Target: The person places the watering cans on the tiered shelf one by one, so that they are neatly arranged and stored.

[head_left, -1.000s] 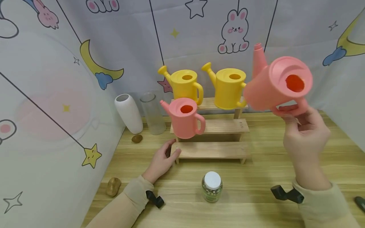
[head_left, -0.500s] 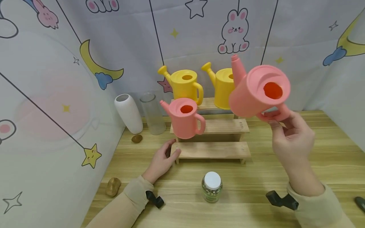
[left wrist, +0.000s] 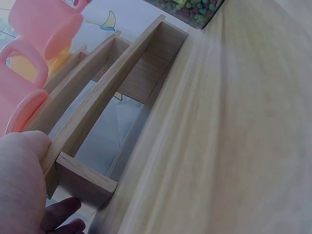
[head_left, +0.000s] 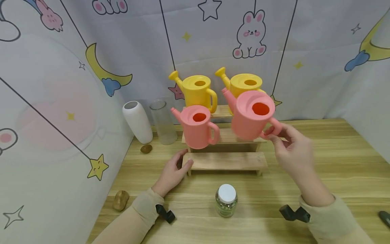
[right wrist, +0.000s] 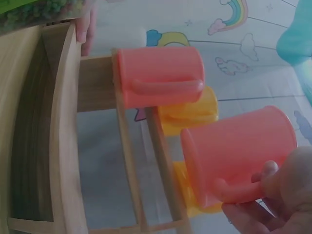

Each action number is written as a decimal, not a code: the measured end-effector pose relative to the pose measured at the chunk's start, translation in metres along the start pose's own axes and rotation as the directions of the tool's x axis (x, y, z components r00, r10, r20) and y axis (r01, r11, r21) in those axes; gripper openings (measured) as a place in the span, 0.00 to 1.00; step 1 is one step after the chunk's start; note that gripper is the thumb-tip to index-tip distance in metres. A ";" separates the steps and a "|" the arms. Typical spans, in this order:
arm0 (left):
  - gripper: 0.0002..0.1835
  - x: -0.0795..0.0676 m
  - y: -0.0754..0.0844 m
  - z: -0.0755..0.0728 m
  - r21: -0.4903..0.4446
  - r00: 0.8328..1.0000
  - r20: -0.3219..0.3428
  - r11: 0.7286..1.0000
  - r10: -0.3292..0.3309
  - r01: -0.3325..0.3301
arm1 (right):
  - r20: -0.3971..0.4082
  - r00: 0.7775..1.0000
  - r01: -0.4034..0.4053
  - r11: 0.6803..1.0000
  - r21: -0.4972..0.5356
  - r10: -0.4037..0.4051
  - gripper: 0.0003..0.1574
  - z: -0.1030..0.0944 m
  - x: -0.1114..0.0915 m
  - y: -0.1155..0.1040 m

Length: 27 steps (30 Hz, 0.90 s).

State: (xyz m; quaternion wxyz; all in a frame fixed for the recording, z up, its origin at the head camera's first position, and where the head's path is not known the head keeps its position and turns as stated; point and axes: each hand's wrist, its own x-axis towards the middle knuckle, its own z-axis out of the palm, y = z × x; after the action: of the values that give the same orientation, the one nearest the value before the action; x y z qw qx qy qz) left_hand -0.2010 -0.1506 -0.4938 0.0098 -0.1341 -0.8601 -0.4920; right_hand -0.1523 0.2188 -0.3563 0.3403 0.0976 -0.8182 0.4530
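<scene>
My right hand [head_left: 294, 150] grips the handle of a pink watering can [head_left: 248, 117], slightly tilted over the right part of a three-tier wooden stand [head_left: 228, 161]. In the head view this can overlaps the middle tier and a yellow watering can [head_left: 240, 81] on the top tier. Another pink watering can [head_left: 196, 130] stands on the left of the middle tier, with a second yellow watering can [head_left: 196, 88] behind it. My left hand [head_left: 172, 171] holds the left end of the lowest tier, thumb [left wrist: 36, 141] on the plank and fingers [left wrist: 63, 214] beside the leg.
A white-lidded jar of small coloured pieces [head_left: 226, 201] stands in front of the stand. At the back left are a white vase [head_left: 138, 123] and a clear glass vase [head_left: 164, 125]. Two brown stones, one near [head_left: 121, 200] and one far [head_left: 146, 148], lie on the left.
My right hand has carried the pink watering can left and down, from beyond the stand's right side to over its middle tier, tilting it less. My left hand has stayed put.
</scene>
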 end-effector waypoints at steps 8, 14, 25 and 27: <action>0.35 0.001 0.001 0.001 0.002 1.000 0.005 1.000 0.009 -0.009 | 0.149 0.985 -0.080 0.994 -0.074 0.091 0.09 0.007 -0.006 0.009; 0.35 0.001 0.002 0.003 -0.003 1.000 0.008 1.000 0.017 -0.017 | 0.213 0.969 -0.095 0.985 -0.143 0.125 0.11 0.009 -0.008 0.012; 0.36 0.002 0.000 0.002 0.000 1.000 0.003 1.000 0.020 -0.020 | 0.286 0.936 -0.158 0.971 -0.180 0.205 0.11 0.006 -0.005 0.012; 0.35 0.002 -0.001 0.002 0.001 1.000 0.001 1.000 0.021 -0.021 | 0.295 0.934 -0.151 0.971 -0.185 0.201 0.14 0.005 -0.004 0.012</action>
State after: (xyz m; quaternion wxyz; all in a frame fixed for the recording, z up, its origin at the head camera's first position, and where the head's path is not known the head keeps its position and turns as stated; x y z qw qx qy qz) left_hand -0.2030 -0.1486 -0.4955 0.0149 -0.1434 -0.8588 -0.4915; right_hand -0.1567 0.2207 -0.3688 0.1714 0.0665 -0.9007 0.3936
